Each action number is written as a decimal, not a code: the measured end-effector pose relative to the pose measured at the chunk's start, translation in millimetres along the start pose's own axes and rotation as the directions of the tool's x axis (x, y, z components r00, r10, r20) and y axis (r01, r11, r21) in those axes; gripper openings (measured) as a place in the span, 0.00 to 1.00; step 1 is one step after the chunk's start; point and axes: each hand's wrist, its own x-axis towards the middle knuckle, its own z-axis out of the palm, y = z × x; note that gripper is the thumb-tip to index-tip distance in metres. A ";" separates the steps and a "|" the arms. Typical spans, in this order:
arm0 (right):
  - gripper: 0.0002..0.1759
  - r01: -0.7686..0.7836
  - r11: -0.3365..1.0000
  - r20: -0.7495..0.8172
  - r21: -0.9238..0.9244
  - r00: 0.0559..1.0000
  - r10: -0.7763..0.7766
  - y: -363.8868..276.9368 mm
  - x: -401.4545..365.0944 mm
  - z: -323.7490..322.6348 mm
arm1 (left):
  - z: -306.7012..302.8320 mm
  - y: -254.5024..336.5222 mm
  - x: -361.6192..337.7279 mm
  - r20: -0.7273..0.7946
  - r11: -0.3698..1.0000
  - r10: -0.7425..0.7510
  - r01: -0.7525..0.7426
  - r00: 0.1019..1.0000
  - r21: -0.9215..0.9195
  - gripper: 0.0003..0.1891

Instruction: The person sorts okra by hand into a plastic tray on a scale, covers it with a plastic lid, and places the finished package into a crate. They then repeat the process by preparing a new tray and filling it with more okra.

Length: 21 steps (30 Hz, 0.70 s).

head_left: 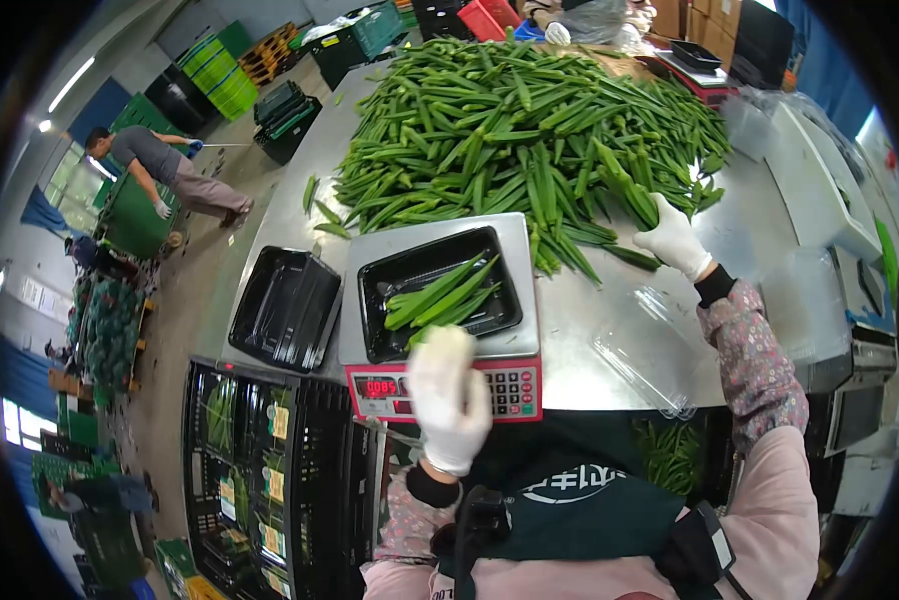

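Observation:
My left hand [444, 400], in a white glove, is over the front edge of a red scale [514, 385], its fingers blurred near a black tray [514, 300]. Several green okra pods [439, 300] lie in that tray on the scale's metal plate. To the right, my right hand [675, 238], also gloved, is wrapped round a few okra pods [624, 188] at the right side of a large okra pile [469, 130]. Red digits glow on the scale's display.
Stacked black trays [284, 308] stand left of the scale on the metal table [589, 330]. A black crate [269, 480] with packed okra sits below at the left. Clear film [654, 350] lies at the right. A person [169, 165] bends over a green bin [134, 215].

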 end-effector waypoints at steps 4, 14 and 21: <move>0.37 0.387 0.917 0.146 0.093 0.906 -0.397 -76.1 -13.0 8.5 | -17.5 -55.0 21.5 -0.178 0.825 -0.534 0.465 0.826 -0.322 0.31; 0.41 0.875 0.468 0.553 -0.124 0.452 -0.700 -191.4 -8.5 109.1 | -10.4 -90.6 27.6 0.207 0.485 -0.576 0.534 0.791 -0.693 0.45; 0.23 0.756 0.582 0.308 0.301 0.500 -0.809 -182.3 2.3 114.0 | -25.9 -81.6 22.7 0.214 0.471 -0.626 0.583 0.750 -0.662 0.38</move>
